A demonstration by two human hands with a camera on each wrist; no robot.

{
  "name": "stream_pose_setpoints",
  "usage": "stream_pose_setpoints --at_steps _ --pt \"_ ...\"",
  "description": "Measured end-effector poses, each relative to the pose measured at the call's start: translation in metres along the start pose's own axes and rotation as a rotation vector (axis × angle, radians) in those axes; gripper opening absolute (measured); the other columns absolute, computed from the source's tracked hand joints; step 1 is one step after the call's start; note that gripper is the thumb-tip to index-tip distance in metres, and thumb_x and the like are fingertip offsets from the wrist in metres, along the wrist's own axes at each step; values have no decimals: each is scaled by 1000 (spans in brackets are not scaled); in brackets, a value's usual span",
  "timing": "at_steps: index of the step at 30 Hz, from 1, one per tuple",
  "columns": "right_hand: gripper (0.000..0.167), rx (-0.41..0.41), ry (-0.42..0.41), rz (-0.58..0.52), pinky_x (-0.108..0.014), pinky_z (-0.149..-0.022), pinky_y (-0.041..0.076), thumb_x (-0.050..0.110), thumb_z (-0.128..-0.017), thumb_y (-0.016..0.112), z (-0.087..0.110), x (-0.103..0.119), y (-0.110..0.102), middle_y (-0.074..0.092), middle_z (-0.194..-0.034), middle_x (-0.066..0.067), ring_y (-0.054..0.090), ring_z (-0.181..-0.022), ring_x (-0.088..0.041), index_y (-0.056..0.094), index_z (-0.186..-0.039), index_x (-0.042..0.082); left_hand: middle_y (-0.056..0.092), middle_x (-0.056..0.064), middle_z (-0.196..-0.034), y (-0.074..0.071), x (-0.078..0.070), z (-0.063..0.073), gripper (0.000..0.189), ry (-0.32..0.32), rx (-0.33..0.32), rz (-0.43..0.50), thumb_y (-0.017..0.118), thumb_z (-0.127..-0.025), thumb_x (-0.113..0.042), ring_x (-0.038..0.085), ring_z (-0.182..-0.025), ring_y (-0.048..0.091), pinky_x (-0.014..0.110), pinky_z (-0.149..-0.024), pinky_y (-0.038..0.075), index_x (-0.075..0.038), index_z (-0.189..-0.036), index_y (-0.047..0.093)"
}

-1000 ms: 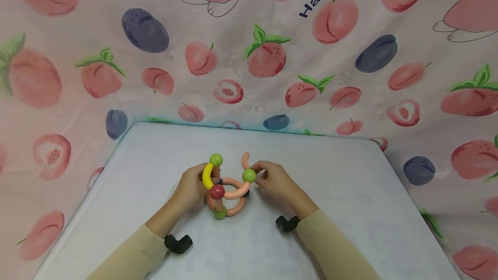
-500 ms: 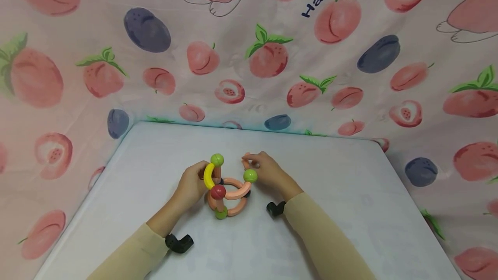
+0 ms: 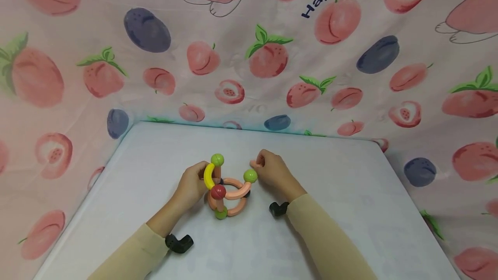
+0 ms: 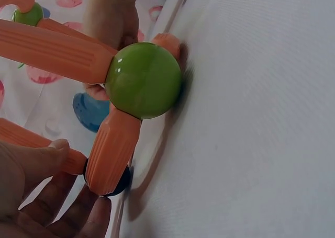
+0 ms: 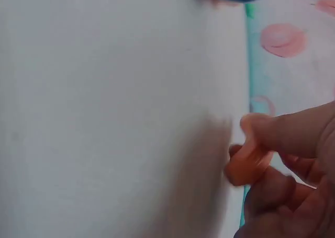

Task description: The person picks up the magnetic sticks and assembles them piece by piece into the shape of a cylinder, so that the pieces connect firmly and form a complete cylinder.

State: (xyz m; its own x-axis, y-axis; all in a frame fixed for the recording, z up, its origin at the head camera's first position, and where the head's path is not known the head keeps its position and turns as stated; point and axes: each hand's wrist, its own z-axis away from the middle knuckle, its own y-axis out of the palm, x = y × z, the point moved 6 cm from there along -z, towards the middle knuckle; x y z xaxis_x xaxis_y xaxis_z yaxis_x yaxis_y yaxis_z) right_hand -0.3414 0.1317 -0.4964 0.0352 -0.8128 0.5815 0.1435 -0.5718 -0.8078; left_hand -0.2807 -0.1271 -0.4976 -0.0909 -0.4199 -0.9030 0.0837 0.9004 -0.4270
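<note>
A construction of sticks and balls stands on the table. Its base is a ring of curved orange sticks (image 3: 233,212), and higher up sit a red ball (image 3: 218,192), a yellow curved stick (image 3: 209,176) and two green balls, one on the right (image 3: 250,176). My left hand (image 3: 192,186) holds the construction at its left side; in the left wrist view its thumb and fingers grip an orange stick (image 4: 70,161) beside a dark ball. Just behind the right green ball, my right hand (image 3: 274,174) pinches a short curved orange stick (image 5: 248,165), apart from the construction.
The white table (image 3: 342,211) reaches back to a wall of fruit-printed cloth (image 3: 233,55). Black camera mounts sit at the left wrist (image 3: 179,243) and the right wrist (image 3: 278,209), low over the tabletop.
My right hand reached up to the curved orange stick on top of the right green ball, took hold of it and pulled it off to the right. The left hand stays put.
</note>
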Motion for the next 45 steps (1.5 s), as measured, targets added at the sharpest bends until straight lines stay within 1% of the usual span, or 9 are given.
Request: stream_pose_setpoints --at_steps 3,7,10,13,16,21,29,36,45 --pt "20 -12 48 -208 -32 -71 51 32 -102 74 2 0 -9 71 -92 -6 65 -83 -23 65 -112 16 78 7 -116 0 0 0 23 6 -1 -9 83 -94 -8 31 -124 71 52 -109 58 -14 -114 73" --pt "25 15 28 -445 -29 -69 48 21 -101 71 6 10 -20 80 -98 -9 68 -92 -34 67 -125 13 78 7 -115 0 0 1 23 8 -2 -12 83 -93 -7 30 -122 72 52 -108 59 -13 -112 73" --pt "26 61 4 -550 -27 -63 43 26 -103 70 11 22 -26 82 -104 -9 63 -93 -39 69 -127 15 78 7 -115 0 0 1 23 3 -3 -13 84 -93 -7 31 -122 72 52 -108 59 -13 -112 73" --pt "28 98 -16 -620 -26 -60 41 30 -103 70 17 34 -30 82 -108 -15 59 -85 -34 69 -127 16 78 7 -115 0 0 1 23 1 -3 -13 84 -93 -7 31 -123 72 53 -108 59 -14 -112 73" --pt "28 126 -33 -656 -27 -59 42 30 -102 70 21 45 -33 81 -108 -18 55 -77 -25 70 -127 16 78 7 -114 0 0 1 23 2 -1 -14 84 -93 -8 31 -122 72 53 -108 59 -14 -113 73" --pt "28 168 -64 -689 -27 -57 40 26 -101 69 25 58 -31 83 -100 -12 53 -73 -24 71 -126 14 78 6 -113 0 1 1 23 -10 1 -8 84 -93 -9 30 -121 72 52 -107 59 -15 -112 73" --pt "26 207 -64 -734 -25 -53 38 22 -100 68 31 63 -27 81 -90 -6 54 -61 -16 72 -122 10 78 6 -116 1 0 0 24 -17 5 -5 84 -93 -10 32 -128 70 55 -110 57 -15 -114 73" --pt "24 203 -44 -712 -24 -53 39 24 -100 69 30 65 -26 82 -91 -7 53 -59 -15 73 -120 11 78 6 -116 1 -1 1 23 -21 7 -7 84 -94 -10 31 -126 70 54 -109 58 -15 -113 73" --pt "24 230 -31 -703 -24 -53 42 24 -101 68 26 69 -22 82 -92 -6 55 -60 -13 75 -121 12 78 6 -114 1 0 0 22 -25 12 -6 84 -93 -10 32 -128 70 55 -110 57 -16 -112 73"
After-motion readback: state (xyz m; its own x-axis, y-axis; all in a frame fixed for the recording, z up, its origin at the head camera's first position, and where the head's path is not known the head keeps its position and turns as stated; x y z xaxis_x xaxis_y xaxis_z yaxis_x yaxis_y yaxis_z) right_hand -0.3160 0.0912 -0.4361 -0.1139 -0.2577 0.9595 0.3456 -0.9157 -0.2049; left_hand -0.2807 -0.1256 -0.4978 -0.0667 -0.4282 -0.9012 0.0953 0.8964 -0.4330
